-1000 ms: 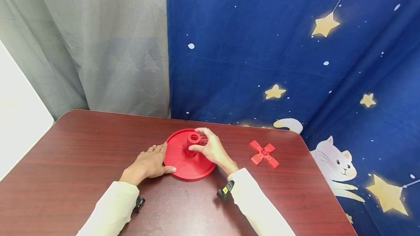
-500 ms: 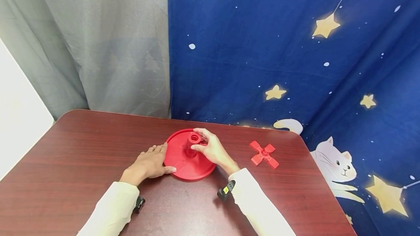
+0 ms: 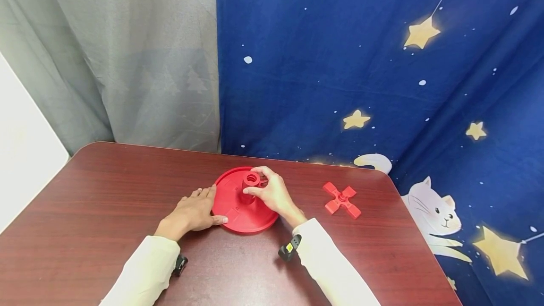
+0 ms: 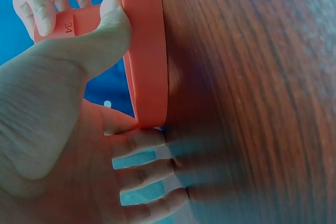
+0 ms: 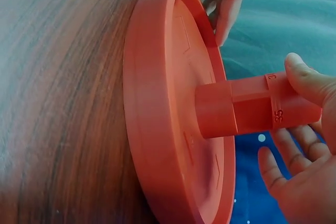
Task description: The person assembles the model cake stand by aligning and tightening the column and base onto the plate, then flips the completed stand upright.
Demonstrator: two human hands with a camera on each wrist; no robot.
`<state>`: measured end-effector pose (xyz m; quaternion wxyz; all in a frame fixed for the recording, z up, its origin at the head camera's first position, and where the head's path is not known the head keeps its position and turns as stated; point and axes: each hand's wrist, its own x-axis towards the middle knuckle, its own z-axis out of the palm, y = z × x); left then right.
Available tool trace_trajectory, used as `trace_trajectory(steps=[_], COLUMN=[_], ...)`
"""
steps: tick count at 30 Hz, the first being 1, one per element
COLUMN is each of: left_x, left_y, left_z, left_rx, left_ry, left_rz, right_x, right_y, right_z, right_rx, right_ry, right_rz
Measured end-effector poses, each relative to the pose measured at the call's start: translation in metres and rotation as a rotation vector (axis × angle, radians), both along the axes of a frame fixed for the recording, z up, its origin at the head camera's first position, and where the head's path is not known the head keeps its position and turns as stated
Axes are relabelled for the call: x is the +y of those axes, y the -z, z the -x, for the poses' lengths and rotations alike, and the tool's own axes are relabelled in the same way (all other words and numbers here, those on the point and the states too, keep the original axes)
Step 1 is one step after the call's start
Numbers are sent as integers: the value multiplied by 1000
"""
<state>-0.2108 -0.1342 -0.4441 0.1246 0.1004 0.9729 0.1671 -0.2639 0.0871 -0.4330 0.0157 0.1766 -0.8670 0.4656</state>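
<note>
A round red plastic base (image 3: 229, 191) with a raised rim lies flat on the table. From its middle rises a red tubular post (image 5: 252, 106) with a threaded hole in its top. Embossed numbers, one reading 35, run around the post. My right hand (image 3: 276, 194) grips the post's upper part with thumb and fingers, from the right. At the base's left side, my left hand (image 3: 194, 210) rests with straight fingers against the outer rim and the table. Its thumb (image 4: 113, 14) lies over the rim.
To the right of the base lies a red cross-shaped piece (image 3: 342, 199) with a short threaded stub standing at its middle. The dark wood table (image 3: 127, 188) ends at a rounded back edge, with grey and blue curtains (image 3: 297, 84) behind it.
My right thumb drew back along the post half a second ago and now reaches farther round its near side again. My right wrist has shifted slightly left. The left hand stays still.
</note>
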Motion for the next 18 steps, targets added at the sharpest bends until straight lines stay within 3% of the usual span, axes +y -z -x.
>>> trace_trajectory(steps=[10,18], left_x=[1,1], left_y=[-1,-2], left_z=[-1,-1], left_rx=[-4,-9], left_ry=[2,1], left_rz=[-2,-9], right_x=[-2,4], right_y=[3,-2], right_z=[0,0], right_rx=[-4,-53], right_ry=[40,-58], right_rz=[-6,46])
